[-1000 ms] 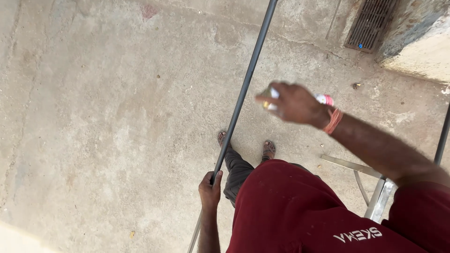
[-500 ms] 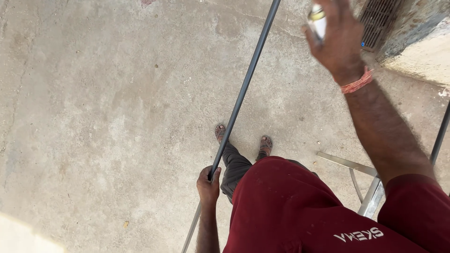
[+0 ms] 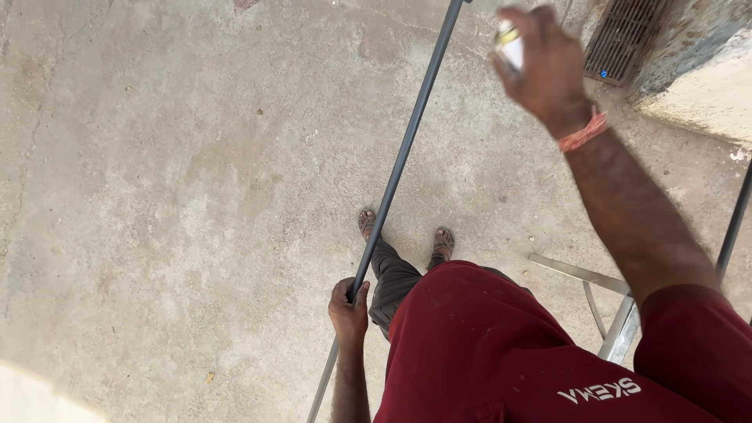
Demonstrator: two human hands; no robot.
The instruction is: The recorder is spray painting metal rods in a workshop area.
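Observation:
My left hand (image 3: 348, 307) grips a long dark metal rod (image 3: 407, 149) that slants from the lower middle up to the top edge. My right hand (image 3: 544, 66) is raised at the upper right, closed around a small white can (image 3: 511, 48) with a yellowish top; an orange band circles that wrist. Below me I see my dark red shirt, grey trousers and two sandalled feet (image 3: 406, 233) on the concrete floor.
A metal drain grate (image 3: 623, 39) sits at the top right beside a rough wall base (image 3: 689, 78). A pale metal frame (image 3: 607, 305) lies on the floor at the right. Another dark rod (image 3: 736, 223) runs along the right edge.
My right hand rose from near the rod's middle to the upper right with the can, then shifted slightly. My left hand kept its hold on the rod.

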